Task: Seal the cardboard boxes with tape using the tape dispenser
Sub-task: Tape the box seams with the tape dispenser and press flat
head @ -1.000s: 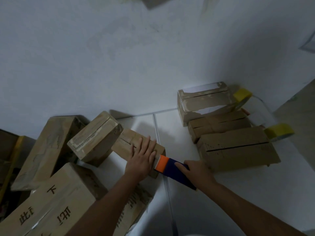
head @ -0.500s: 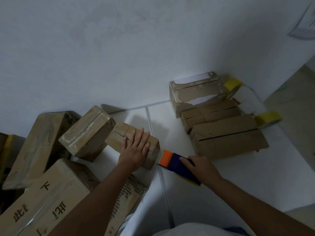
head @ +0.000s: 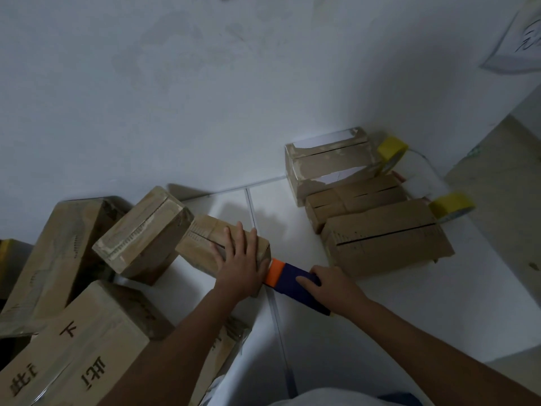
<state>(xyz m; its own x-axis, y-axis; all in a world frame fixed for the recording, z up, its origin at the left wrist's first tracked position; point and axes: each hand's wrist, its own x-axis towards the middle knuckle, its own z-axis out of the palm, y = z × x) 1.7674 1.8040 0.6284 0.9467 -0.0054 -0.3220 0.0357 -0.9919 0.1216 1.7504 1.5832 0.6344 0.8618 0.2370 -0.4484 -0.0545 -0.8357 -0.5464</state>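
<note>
Head view: we count eight cardboard boxes and two yellow tape rolls on the white tiled floor (head: 380, 332). Three boxes sit grouped at 2 o'clock: a tall box (head: 330, 164) by the wall, a flat box (head: 354, 197) before it, and a long box (head: 386, 238) nearest us. One tape roll (head: 390, 150) leans at the tall box's far end; the second tape roll (head: 450, 206) touches the long box's far end.

At 9 o'clock a tilted box (head: 143, 232) leans between a slanted box (head: 58, 250) and the small box (head: 205, 244) at centre. A printed box (head: 73, 347) lies at 7 o'clock, cut off by the frame edge. Another box (head: 225, 344) lies mostly hidden under our left forearm.

Our left hand (head: 240, 265) lies flat, fingers spread, on the small box. Our right hand (head: 330, 285) grips the tape dispenser (head: 292, 281), whose orange end touches the small box's near end. The tape itself cannot be made out. A dark object (head: 11, 259) at the left edge is unidentifiable. A paper sheet (head: 518, 45) on the wall at 1 o'clock is cropped.
</note>
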